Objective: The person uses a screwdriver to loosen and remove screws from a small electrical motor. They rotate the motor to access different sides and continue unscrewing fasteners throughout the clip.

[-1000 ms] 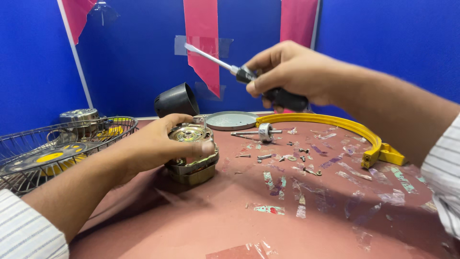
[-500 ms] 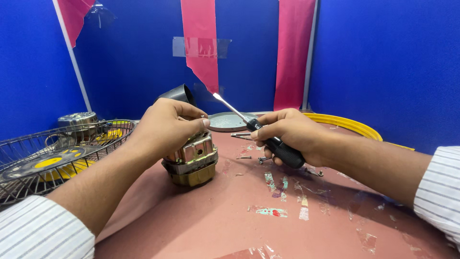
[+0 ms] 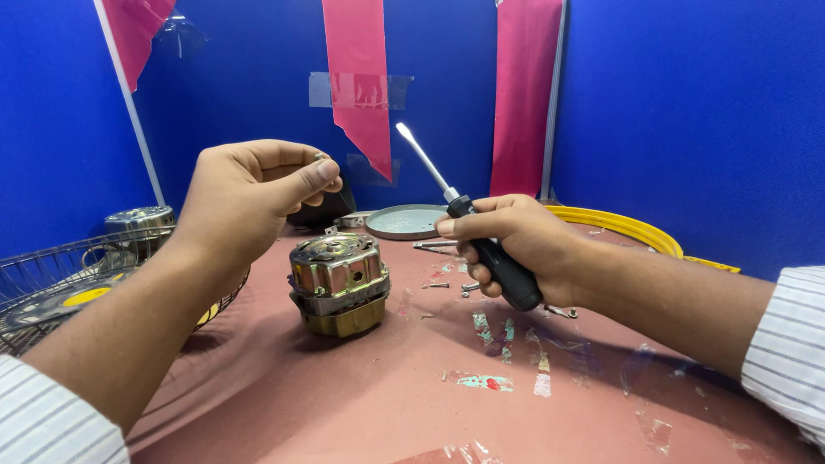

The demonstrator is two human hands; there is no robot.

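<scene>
Screw pinched in raised left hand above motor; right hand grips screwdriver

There is one view only, from a camera worn on the person's head, so no second view shares the scene. It looks forward and slightly down across the table, close enough that both forearms enter from the lower corners. The metal fan motor sits just left of centre and near the lens. Behind the motor, blue partition walls close off the view.
</scene>
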